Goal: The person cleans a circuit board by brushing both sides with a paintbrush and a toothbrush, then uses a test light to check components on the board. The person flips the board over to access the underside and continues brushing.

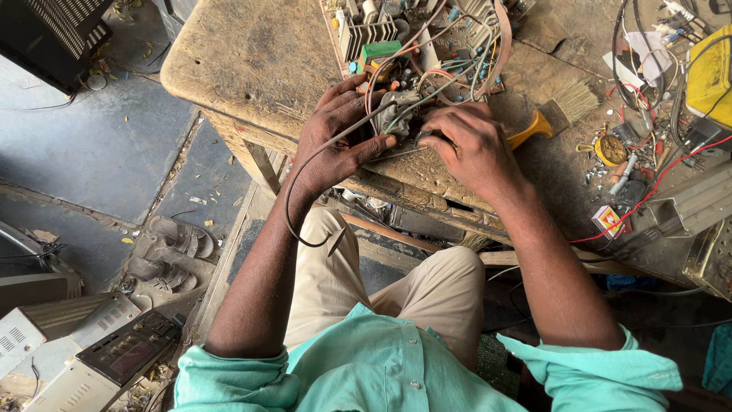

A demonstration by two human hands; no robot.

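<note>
A circuit board (412,38) crowded with parts, a finned heat sink and coloured wires lies on a worn wooden workbench (252,53). My left hand (335,137) grips the board's near edge, thumb pressed over a bundle of grey wires (396,107). A thin grey cable (293,221) loops down from that hand past my knee. My right hand (469,145) is closed around a small dark part at the board's near edge, right beside the left thumb; what it pinches is mostly hidden by the fingers.
A brush with an orange handle (553,114) lies right of my hands. Farther right are a solder spool (610,149), a small box (608,221), red wires and a yellow device (709,76). Sandals (171,248) and old electronics casings (84,343) sit on the floor at left.
</note>
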